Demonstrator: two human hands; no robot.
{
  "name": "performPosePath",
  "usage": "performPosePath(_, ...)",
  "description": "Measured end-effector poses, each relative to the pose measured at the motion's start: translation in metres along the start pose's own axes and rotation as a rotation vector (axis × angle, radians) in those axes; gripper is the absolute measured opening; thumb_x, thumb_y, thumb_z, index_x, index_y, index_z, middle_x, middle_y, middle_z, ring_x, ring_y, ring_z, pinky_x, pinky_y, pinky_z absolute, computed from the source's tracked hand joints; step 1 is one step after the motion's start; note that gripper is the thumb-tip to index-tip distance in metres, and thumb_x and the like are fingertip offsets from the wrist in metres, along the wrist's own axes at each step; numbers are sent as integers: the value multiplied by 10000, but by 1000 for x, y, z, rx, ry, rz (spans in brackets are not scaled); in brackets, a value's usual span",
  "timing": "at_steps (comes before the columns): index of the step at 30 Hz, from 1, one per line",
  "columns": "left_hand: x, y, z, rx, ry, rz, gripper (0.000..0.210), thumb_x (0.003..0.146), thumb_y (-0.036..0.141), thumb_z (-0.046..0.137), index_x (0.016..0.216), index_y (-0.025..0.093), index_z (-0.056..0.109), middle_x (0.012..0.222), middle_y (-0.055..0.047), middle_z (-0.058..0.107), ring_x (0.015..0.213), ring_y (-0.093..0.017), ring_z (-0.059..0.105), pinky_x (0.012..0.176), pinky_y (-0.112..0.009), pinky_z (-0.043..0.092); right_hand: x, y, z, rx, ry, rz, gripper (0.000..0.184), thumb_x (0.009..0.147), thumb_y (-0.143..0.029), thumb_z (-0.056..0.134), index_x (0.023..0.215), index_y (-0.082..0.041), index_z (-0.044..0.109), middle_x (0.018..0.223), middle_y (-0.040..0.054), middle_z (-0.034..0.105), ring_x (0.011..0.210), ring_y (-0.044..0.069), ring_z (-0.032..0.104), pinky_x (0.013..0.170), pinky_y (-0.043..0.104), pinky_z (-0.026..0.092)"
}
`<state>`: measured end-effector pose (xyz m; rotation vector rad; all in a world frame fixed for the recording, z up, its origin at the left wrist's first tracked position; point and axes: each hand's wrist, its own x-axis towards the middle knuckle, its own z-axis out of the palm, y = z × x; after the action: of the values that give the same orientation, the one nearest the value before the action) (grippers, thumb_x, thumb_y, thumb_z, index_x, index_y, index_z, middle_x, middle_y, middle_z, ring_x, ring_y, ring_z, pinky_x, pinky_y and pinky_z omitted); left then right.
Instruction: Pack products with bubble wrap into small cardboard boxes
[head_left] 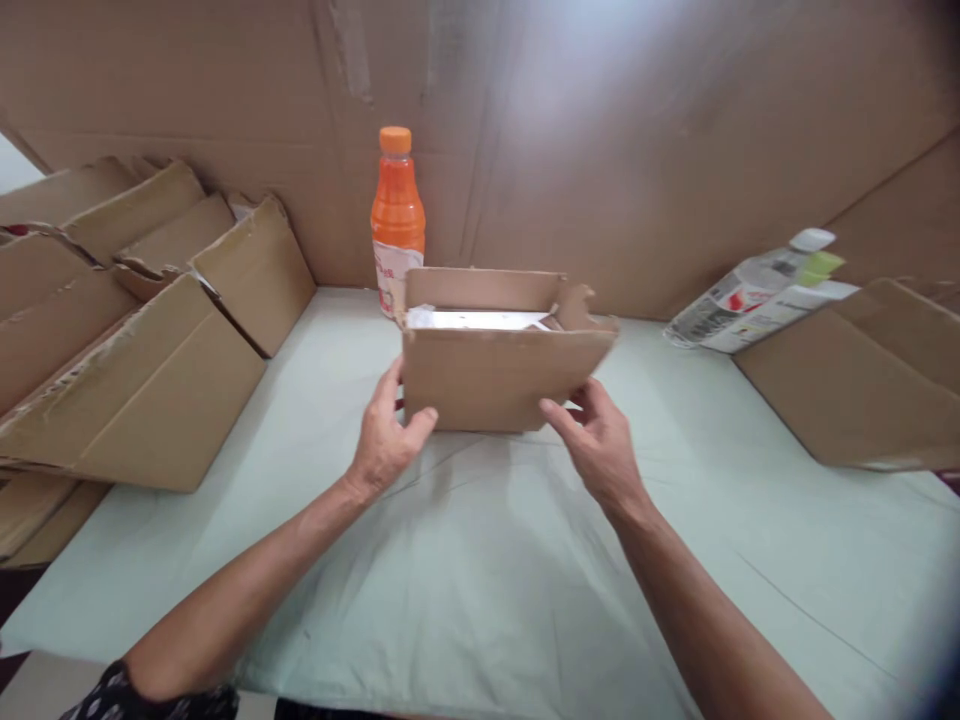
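A small open-topped cardboard box (495, 380) is between my two hands, near the middle of the cloth-covered table. My left hand (390, 425) grips its lower left corner, thumb on the front face and fingers round the side. At the lower right corner, my right hand (596, 430) holds it the same way. Something white and flat (476, 320) shows inside the box; what it is I cannot tell. The box's right edge is torn and slanted. Just behind its left end stands an orange bottle (398, 215) with an orange cap, its lower part partly hidden.
Several cardboard boxes (165, 400) stand joined at the left. On the right, a clear bottle (739, 290) with a white cap leans beside a white carton (784, 315) and another cardboard box (870, 380). Tall cardboard walls (247, 130) close off the back. Pale green cloth (480, 580) covers the table.
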<state>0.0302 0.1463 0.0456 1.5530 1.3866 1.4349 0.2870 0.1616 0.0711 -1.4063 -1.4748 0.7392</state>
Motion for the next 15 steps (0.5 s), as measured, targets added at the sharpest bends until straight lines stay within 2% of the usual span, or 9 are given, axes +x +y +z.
performPosePath(2, -16, 12, 16, 5, -49, 57, 764, 800, 259, 658, 1524, 223, 413, 1511, -157, 536, 1365, -325, 548, 1056, -525, 556, -14, 5, -24, -36, 85, 16, 478, 822, -554, 727, 1179, -253, 623, 1183, 104, 696, 1091, 290, 669, 924, 481, 576)
performPosePath(4, -38, 18, 21, 26, -98, 109, 811, 812, 242, 663, 1565, 250, 360, 1574, -151, 480, 1421, -329, 503, 1108, -531, 523, -30, 12, -41, -71, 135, 23, 475, 830, -565, 727, 1189, -273, 623, 1183, 102, 693, 1070, 293, 673, 939, 505, 572)
performPosePath(6, -59, 16, 14, 59, -70, 113, 824, 833, 237, 656, 1586, 266, 323, 1583, -148, 468, 1432, -329, 496, 1134, -535, 502, -37, 15, -40, -88, 100, 10, 478, 834, -568, 726, 1196, -273, 623, 1157, 100, 702, 1022, 290, 685, 914, 509, 583)
performPosePath(7, -67, 12, 5, 76, -23, 90, 818, 844, 240, 652, 1589, 265, 315, 1572, -153, 478, 1423, -329, 508, 1137, -537, 499, -35, 15, -30, -84, 50, -9, 476, 833, -563, 726, 1190, -265, 623, 1143, 100, 709, 995, 285, 692, 892, 502, 591)
performPosePath(9, -76, 0, -19, 106, 97, 14, 792, 867, 254, 644, 1587, 259, 315, 1551, -161, 489, 1406, -328, 528, 1142, -537, 490, -19, 8, 6, -44, -76, -73, 464, 834, -538, 719, 1178, -243, 622, 1140, 105, 719, 971, 277, 698, 869, 484, 598)
performPosePath(11, -73, -14, -45, 124, 217, -35, 771, 881, 264, 637, 1583, 264, 319, 1555, -156, 477, 1408, -317, 527, 1156, -526, 474, 14, -4, 57, 18, -203, -157, 491, 827, -511, 699, 1213, -222, 609, 1196, 122, 715, 1029, 286, 689, 900, 484, 586)
performPosePath(13, -59, -29, -66, 129, 306, -33, 783, 880, 256, 633, 1590, 274, 302, 1578, -150, 446, 1427, -303, 508, 1158, -500, 473, 54, -18, 112, 75, -309, -217, 609, 794, -489, 695, 1313, -199, 566, 1294, 148, 686, 1149, 311, 654, 968, 499, 558)
performPosePath(15, -41, -43, -79, 124, 362, -8, 817, 874, 234, 625, 1604, 284, 262, 1609, -153, 400, 1473, -301, 454, 1134, -467, 498, 88, -30, 163, 99, -350, -241, 771, 756, -434, 710, 1441, -171, 475, 1445, 179, 592, 1280, 314, 591, 1069, 484, 505)
